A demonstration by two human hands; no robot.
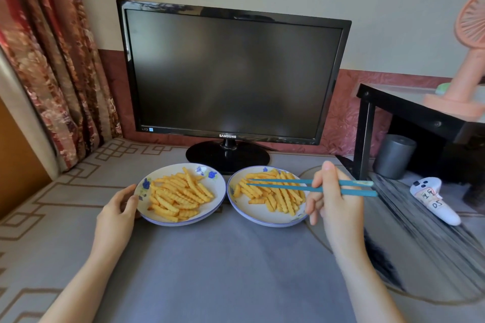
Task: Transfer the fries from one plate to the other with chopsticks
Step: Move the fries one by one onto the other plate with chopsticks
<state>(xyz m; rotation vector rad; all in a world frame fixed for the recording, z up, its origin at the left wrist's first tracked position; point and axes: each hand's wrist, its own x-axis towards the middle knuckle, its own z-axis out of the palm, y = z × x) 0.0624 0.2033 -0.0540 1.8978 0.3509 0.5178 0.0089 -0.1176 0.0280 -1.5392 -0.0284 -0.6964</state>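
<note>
Head camera, looking down: my right hand (333, 196) grips a pair of teal chopsticks (278, 185), thumb raised and fingers curled round the shafts, the blunt ends sticking out past the back of the hand. The sticks run level to the left from the hand, their tips a little apart above the far side of the right plate (262, 220), which lies just beside my fingers and holds a heap of crinkle-cut fries (274, 198). Whether the tips touch a fry I cannot tell. Further left of the hand, rim almost against rim, sits the left plate (210, 214), white with blue flowers like its twin, carrying a second pile of fries. My left hand (118, 207) holds that plate at its outer edge, fingers and thumb curled round the rim. Both plates rest on a grey tablecloth (223, 270) with a brown key pattern along its border. Beyond the hands stands a dark Samsung monitor (231, 73) on a round black foot. To the right of the chopstick hand lies a white controller (433, 199) with a handwritten label; behind it, a grey canister (395, 156) sits under a black shelf (409, 110) that bears a pink fan (463, 73). A flowered red curtain (52, 60) hangs well off to the left
</note>
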